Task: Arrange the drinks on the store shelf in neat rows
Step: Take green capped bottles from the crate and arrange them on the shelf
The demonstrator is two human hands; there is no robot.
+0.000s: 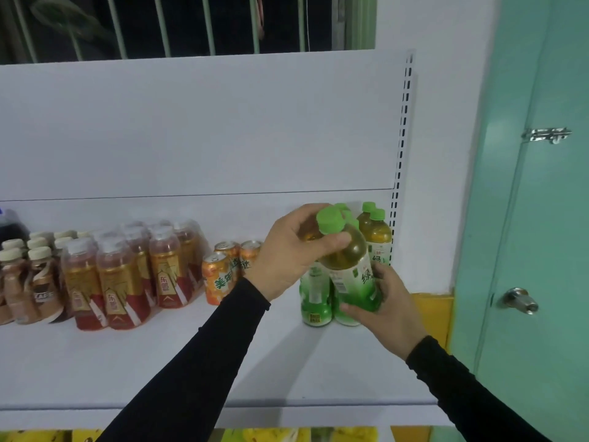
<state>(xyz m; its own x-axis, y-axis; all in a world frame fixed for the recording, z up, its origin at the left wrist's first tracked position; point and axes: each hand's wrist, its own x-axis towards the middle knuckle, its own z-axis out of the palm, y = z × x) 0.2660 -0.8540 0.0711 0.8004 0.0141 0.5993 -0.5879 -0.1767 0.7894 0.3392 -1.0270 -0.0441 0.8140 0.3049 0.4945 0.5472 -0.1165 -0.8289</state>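
I hold a green-capped tea bottle (349, 266) tilted to the left above the white shelf (178, 362). My left hand (294, 253) grips its neck and shoulder just under the cap, and my right hand (387, 306) wraps its lower end. More green tea bottles (315, 298) stand right behind and beside it, at the shelf's right end. To their left stand orange cans (218, 277), then a shrink-wrapped pack of red-and-gold bottles (127, 275), then brown coffee bottles (41, 282) at the far left. A green door (522, 218) with a knob stands to my right.
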